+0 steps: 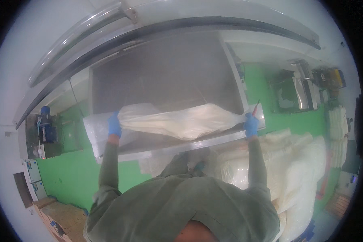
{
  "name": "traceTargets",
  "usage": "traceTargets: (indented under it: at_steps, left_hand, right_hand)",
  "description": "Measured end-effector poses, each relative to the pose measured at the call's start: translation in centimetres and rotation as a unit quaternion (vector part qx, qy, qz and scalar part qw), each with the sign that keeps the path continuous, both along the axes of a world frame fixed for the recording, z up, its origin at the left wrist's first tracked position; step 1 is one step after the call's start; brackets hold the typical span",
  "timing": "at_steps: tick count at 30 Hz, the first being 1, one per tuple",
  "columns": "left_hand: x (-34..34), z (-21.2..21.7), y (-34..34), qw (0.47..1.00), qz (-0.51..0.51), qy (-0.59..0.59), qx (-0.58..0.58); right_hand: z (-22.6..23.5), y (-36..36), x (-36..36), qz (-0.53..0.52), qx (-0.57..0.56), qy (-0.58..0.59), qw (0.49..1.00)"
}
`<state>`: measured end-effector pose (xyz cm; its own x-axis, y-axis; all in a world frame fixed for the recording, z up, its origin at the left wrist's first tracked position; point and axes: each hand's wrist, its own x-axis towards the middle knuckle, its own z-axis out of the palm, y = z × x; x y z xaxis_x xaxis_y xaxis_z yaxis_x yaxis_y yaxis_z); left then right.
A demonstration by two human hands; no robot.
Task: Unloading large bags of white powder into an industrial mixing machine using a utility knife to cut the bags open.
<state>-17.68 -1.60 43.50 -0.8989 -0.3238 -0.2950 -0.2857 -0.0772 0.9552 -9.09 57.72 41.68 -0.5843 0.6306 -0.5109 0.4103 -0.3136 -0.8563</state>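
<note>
A length of crumpled cream plastic film (181,122) stretches between my two hands, over the near edge of a wide grey metal-framed vat or table (161,72). My left hand (114,124), in a blue glove, is closed on the film's left end. On its right end my right hand (251,123), also blue-gloved, is closed. A slim red-handled tool with a pointed tip, like a knife (256,107), sticks up from that right hand. Beneath the film a clear plastic sheet (96,131) hangs over the vat's near edge. Haze blurs the vat's inside.
Large cream blocks wrapped in clear plastic (286,161) are piled close on my right. A blue motor (46,126) stands at the left on the green floor (64,171). A cardboard box (64,218) is at lower left, and metal equipment (300,90) at far right.
</note>
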Motion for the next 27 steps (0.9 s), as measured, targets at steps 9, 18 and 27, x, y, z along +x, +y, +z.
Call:
traceTargets:
  at_steps: [9, 18, 27]
  left_hand:
    - [-3.3, -9.5, -14.2, 0.799, -0.235, 0.06, -0.551]
    - [-6.6, -9.3, -16.3, 0.582, -0.425, 0.017, -0.693]
    - [-4.9, -13.7, -17.7, 0.851, -0.253, -0.119, -0.444]
  right_hand:
    - [1.7, 9.5, 0.1, 0.085, 0.19, -0.028, 0.978]
    - [6.6, 9.3, -0.4, 0.049, 0.252, -0.009, 0.966]
    - [1.6, 12.1, -0.8, 0.014, 0.282, -0.009, 0.959]
